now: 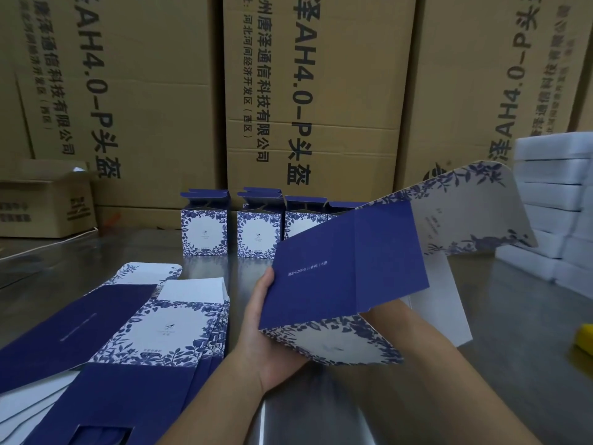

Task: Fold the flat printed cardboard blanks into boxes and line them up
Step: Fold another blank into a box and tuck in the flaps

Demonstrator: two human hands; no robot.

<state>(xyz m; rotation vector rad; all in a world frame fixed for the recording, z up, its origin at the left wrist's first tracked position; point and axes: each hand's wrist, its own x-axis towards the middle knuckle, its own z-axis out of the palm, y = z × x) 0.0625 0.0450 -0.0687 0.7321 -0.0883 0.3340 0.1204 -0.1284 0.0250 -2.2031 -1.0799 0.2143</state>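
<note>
Blank (349,268), blue and floral, half opened, raised over the middle of the counter (134,248) and slanting up toward the right.

Around it:
- The stack of flat blanks (154,329) lies fanned at the near-left corner.
- Folded boxes (204,232) stand in a row along the far edge with their top flaps open. Three show in full; a fourth is partly covered by the raised blank.
- Tall brown cartons (321,91) wall off the far side.
- A small open carton (45,203) sits at the far left.
- A white stack (552,194) of flat packs stands at the right edge, with a yellow object (585,342) nearer you. What it is cannot be told.

Your left grip (266,342) pinches the blank's lower left corner. The thumb lies up along the blue panel's edge, the palm is under the floral panel, and the fingers are hidden beneath.

Your right forearm (433,358) runs in under the floral panel. The card hides the right grip, so you cannot tell whether it is spread or pinching.

The long floral flap reaches well past both grips, up toward the white stack.
</note>
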